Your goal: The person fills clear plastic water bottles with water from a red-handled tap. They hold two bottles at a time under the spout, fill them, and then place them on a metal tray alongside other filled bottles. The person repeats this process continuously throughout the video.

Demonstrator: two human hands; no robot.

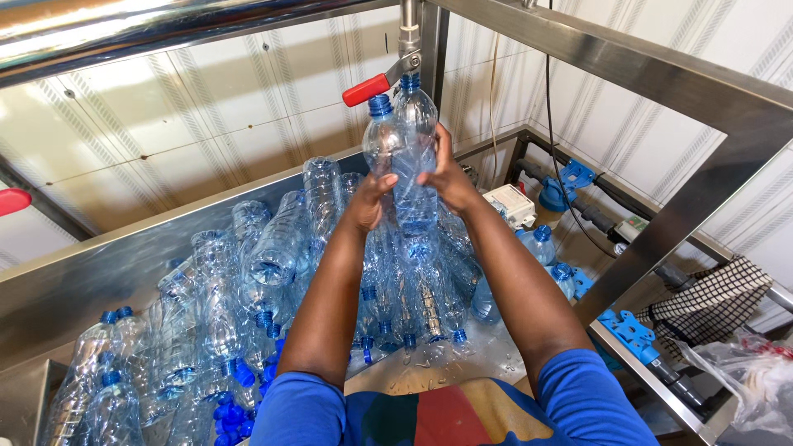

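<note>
We grip two clear bottles [403, 149] under the red-handled tap [388, 78], left hand [369, 201] and right hand [446, 177] fingers closed around them; many empty bottles [239, 281] wait on the steel surface [74, 281].

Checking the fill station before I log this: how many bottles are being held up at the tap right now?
2. A capped bottle in the left hand, and an open bottle in the right hand, its neck under the tap. Many more lie in the steel tray below.

Far right, below the metal frame: a crumpled clear plastic bag [756, 376] (contents unclear); no labels or screens.
</note>
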